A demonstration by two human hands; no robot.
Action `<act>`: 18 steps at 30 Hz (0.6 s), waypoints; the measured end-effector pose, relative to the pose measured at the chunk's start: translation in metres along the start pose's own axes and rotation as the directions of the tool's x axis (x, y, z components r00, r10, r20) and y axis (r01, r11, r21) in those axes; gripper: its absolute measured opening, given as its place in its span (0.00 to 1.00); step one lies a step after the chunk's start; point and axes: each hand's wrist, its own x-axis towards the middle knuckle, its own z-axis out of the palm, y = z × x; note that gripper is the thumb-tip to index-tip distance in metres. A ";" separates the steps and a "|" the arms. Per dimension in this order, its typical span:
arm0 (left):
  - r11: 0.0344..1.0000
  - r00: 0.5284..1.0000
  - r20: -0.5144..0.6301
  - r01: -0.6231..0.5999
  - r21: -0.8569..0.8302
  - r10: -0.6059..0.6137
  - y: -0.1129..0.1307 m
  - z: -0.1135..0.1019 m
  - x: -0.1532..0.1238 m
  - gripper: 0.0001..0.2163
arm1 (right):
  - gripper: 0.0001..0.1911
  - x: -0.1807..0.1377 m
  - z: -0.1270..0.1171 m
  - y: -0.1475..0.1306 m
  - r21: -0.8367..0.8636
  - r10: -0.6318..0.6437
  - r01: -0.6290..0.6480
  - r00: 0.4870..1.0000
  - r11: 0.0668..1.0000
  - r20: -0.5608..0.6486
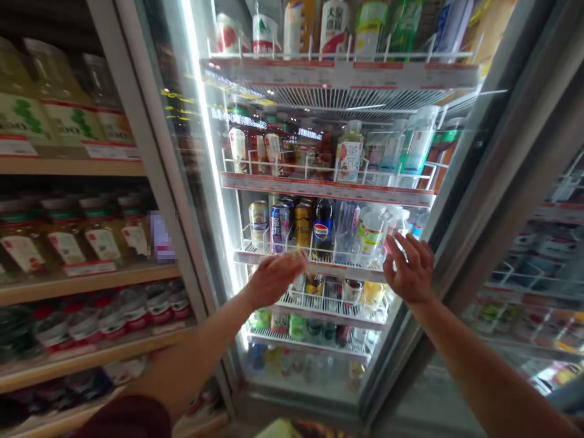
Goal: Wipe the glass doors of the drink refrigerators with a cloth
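Observation:
My left hand (277,278) is stretched out in front of the lit drinks fridge, fingers extended and holding nothing. It is near the shelf with cans (279,228) and a dark cola bottle (323,220) with a blue label. My right hand (410,267) is raised by the right door frame (456,243), fingers apart and slightly bent, with nothing in it. Clear plastic bottles (370,226) stand behind it. Reflections of lights lie across the fridge front, like on glass. Whether either hand touches the glass I cannot tell.
Wooden shelves (91,286) with rows of juice bottles (98,234) stand on the left. Another fridge section (529,255) with packed drinks is on the right. Higher up, a tea bottle (350,152) stands on a wire-railed shelf. Something pale green (280,429) shows at the bottom edge.

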 end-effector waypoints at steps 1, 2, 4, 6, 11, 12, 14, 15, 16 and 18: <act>0.998 0.997 0.040 -0.065 -0.022 0.066 0.005 0.001 -0.010 0.22 | 0.32 0.000 0.000 0.000 0.002 0.004 -0.004 1.000 1.000 0.002; 0.995 0.993 0.064 -0.095 -0.031 0.097 0.004 0.001 -0.020 0.22 | 0.32 0.000 0.000 0.000 0.005 0.005 -0.005 1.000 1.000 0.005; 1.000 0.999 0.052 -0.004 0.017 0.003 -0.011 -0.002 -0.033 0.23 | 0.33 0.000 0.000 -0.001 0.010 0.004 -0.004 1.000 1.000 0.001; 0.978 0.982 -0.023 0.188 0.091 -0.187 -0.029 -0.007 -0.043 0.26 | 0.33 0.000 0.000 -0.001 0.010 0.000 0.000 1.000 1.000 -0.006; 0.972 0.978 -0.030 0.210 0.107 -0.208 -0.007 -0.007 -0.076 0.31 | 0.34 -0.002 0.000 0.000 0.013 0.004 -0.004 1.000 1.000 0.001; 0.989 0.991 0.023 0.127 0.081 -0.129 0.001 -0.006 -0.084 0.30 | 0.35 -0.002 0.000 0.000 0.015 0.006 -0.006 1.000 1.000 0.007; 0.995 0.993 0.084 0.076 0.067 -0.082 0.005 -0.006 -0.096 0.27 | 0.35 -0.003 0.001 0.000 0.021 0.007 -0.007 1.000 1.000 0.014; 0.989 0.989 0.075 0.123 0.088 -0.129 0.001 -0.007 -0.100 0.29 | 0.35 -0.002 0.001 0.000 0.022 0.004 -0.005 1.000 1.000 0.015; 0.971 0.976 0.040 0.206 0.120 -0.212 -0.005 -0.008 -0.102 0.31 | 0.34 -0.002 0.001 0.000 0.021 0.001 -0.001 1.000 1.000 0.011; 0.912 0.927 -0.058 0.375 0.167 -0.370 -0.015 -0.007 -0.102 0.35 | 0.34 -0.001 0.000 0.000 0.011 -0.003 0.003 1.000 1.000 -0.006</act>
